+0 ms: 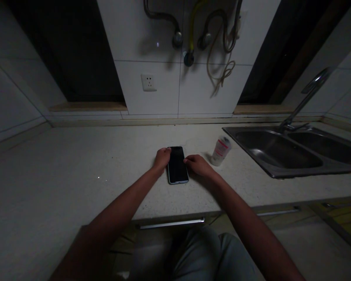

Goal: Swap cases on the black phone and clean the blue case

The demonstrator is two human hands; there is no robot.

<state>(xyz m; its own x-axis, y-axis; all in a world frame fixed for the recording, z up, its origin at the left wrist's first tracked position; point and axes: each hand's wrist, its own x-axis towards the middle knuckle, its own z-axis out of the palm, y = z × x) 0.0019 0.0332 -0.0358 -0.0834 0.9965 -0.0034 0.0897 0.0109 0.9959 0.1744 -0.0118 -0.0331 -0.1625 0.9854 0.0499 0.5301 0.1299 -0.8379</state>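
A smartphone (178, 168) with a dark screen lies on the pale countertop (76, 168), its long side pointing away from me. At its upper left edge, my left hand (162, 158) is closed on it, with the thumb over the rim. My right hand (198, 164) grips the right edge, thumb and finger at the side. The undersides of the fingers are hidden. Just right of my right hand stands a clear plastic cup (221, 150) with red print and a lid.
A double-bowl steel sink (269, 171) with a tall faucet (305, 95) is set into the counter on the right. On the tiled back wall are a socket (148, 82), hoses with valves (178, 39) and a tied cord (226, 72). Drawer handles (172, 224) run below the front edge.
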